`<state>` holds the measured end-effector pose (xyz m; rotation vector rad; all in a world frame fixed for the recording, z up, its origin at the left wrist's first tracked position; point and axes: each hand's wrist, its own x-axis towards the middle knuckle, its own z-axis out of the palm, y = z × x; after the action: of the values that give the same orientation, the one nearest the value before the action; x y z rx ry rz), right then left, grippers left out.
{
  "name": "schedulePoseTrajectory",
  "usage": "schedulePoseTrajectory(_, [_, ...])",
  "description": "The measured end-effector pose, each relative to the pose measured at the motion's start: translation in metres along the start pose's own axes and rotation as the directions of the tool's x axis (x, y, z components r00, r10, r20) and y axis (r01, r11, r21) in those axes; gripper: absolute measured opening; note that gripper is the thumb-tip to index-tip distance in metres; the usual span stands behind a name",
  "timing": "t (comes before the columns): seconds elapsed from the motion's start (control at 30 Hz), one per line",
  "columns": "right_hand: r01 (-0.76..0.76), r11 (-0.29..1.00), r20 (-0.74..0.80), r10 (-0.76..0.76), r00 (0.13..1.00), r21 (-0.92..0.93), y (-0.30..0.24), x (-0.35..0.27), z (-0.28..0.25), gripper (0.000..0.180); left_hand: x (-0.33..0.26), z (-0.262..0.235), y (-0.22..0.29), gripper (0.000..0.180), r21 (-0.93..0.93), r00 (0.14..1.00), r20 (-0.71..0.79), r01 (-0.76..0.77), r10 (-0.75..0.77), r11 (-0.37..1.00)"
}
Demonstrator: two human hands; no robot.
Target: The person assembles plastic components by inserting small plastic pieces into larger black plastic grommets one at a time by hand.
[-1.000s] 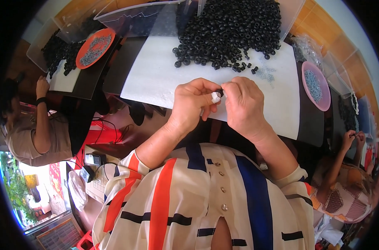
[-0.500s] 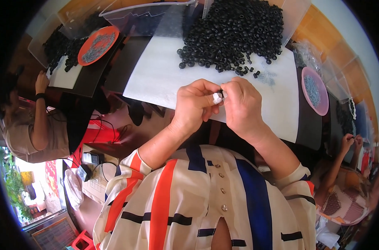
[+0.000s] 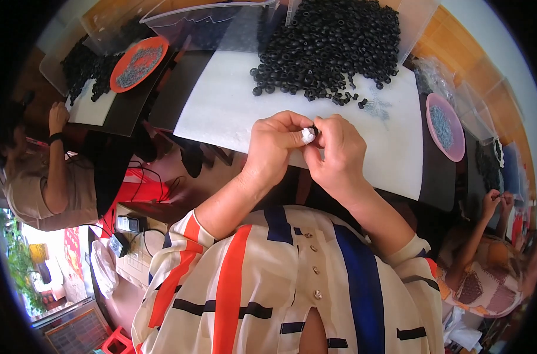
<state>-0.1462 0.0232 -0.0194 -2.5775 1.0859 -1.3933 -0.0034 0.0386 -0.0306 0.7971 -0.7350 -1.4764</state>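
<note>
My left hand [image 3: 272, 144] and my right hand [image 3: 338, 150] meet in front of me, over the near edge of the white sheet [image 3: 221, 100]. White wrapping covers the tip of my left thumb. Pinched in the left fingers is a small round black part [image 3: 314, 131], mostly covered by the fingers. The right thumb and forefinger close against it from the other side; whether they hold a tiny piece as well is hidden. Beyond the hands lies a heap of black round hollow parts [image 3: 333, 47], with a few loose pale grey pins [image 3: 377, 108] beside it.
A pink dish [image 3: 445, 127] of grey pins stands at the right, an orange dish [image 3: 139, 64] of them at the far left. A clear plastic bin [image 3: 215, 26] stands behind the sheet. Other people work on the left [image 3: 50, 171] and right [image 3: 487, 259].
My right fingers have shifted slightly and turned around the black part, so more of it shows. The left hand has stayed nearly in place.
</note>
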Motion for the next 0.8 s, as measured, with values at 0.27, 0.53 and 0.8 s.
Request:
schedulePoseTrajectory(0.27, [0.099, 0.992, -0.062, -0.103, 0.993, -0.075, 0.020, 0.009, -0.003, 0.027, 0.003, 0.005, 0.020, 0.018, 0.237, 0.972, 0.094, 0.188, -0.215, 0.953])
schedulePoseTrajectory(0.53, [0.019, 1.000, -0.057, -0.020, 0.998, -0.024, 0.019, 0.003, -0.008, 0.029, 0.007, 0.015, 0.017, 0.017, 0.253, 0.969, 0.087, 0.202, -0.230, 0.946])
schedulePoseTrajectory(0.8, [0.026, 1.000, 0.008, -0.026, 1.000, 0.016, 0.031, -0.003, -0.015, 0.034, 0.005, 0.019, 0.016, 0.017, 0.381, 0.960, 0.113, 0.197, -0.257, 0.903])
